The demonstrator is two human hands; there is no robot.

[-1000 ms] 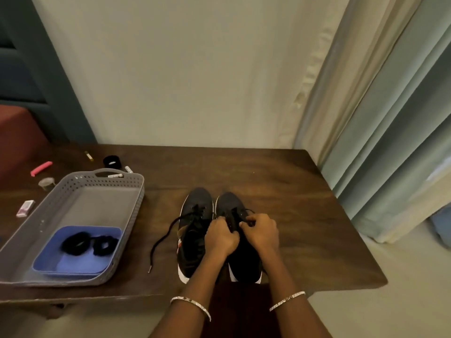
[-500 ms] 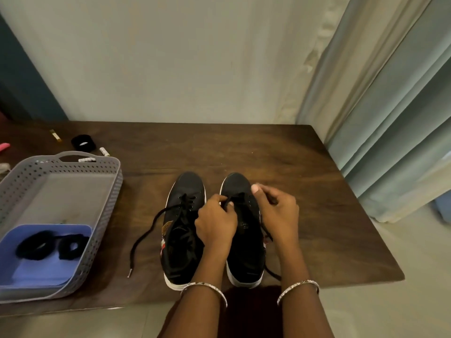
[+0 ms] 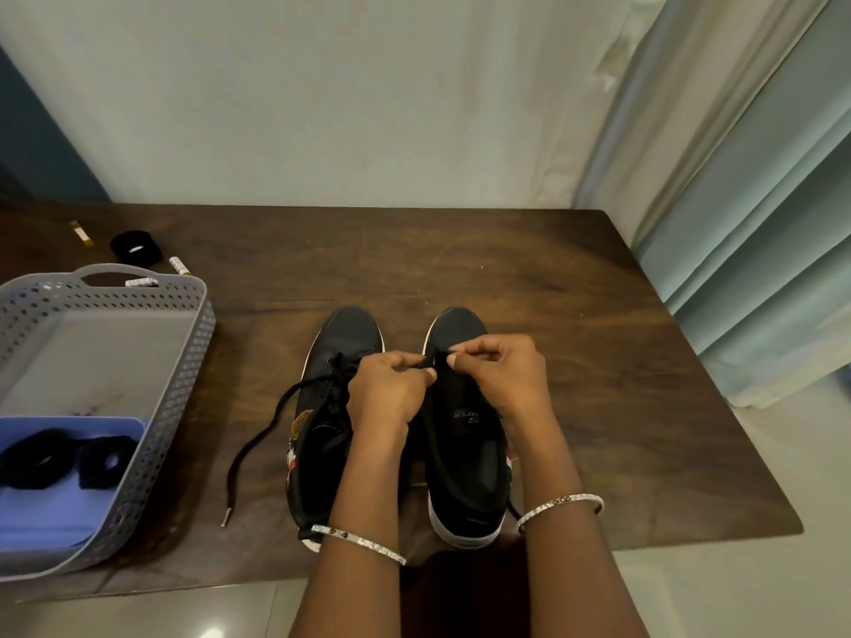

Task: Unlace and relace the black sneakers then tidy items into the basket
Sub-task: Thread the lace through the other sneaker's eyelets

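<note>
While both hands sit over the right sneaker (image 3: pixel 465 458), each pinches its lace (image 3: pixel 435 361) near the toe-end eyelets. Left hand (image 3: pixel 391 391): fingers curled, thumb and forefinger closed on the lace from the left. Right hand (image 3: pixel 504 377): same grip from the right, fingertips almost touching those of the left. How the lace runs under the hands cannot be told.

Sneakers: side by side at the near middle of the table (image 3: pixel 598 361), toes pointing away, heels at the near edge. The right one shows a white sole at the heel. The left sneaker (image 3: pixel 350 336) is partly covered by the left forearm.

Loose lace (image 3: pixel 258 437): leaves the front eyelets of the left sneaker, curves left and toward the near edge, and lies on the table. Its pale tip (image 3: pixel 224 522) lies between the sneaker and the basket.

Basket (image 3: pixel 186 361): grey, perforated, at the left of the table, well apart from the sneakers. Inside, at its near end, a blue tray (image 3: pixel 55 513) holds two black scrunchies (image 3: pixel 108 460), side by side.

Behind the basket, on the table: a black round item (image 3: pixel 135 246), two small white tubes (image 3: pixel 178 265) and a small yellow item (image 3: pixel 80 232). What they are cannot be told.

A bangle (image 3: pixel 359 541) is on each wrist.
</note>
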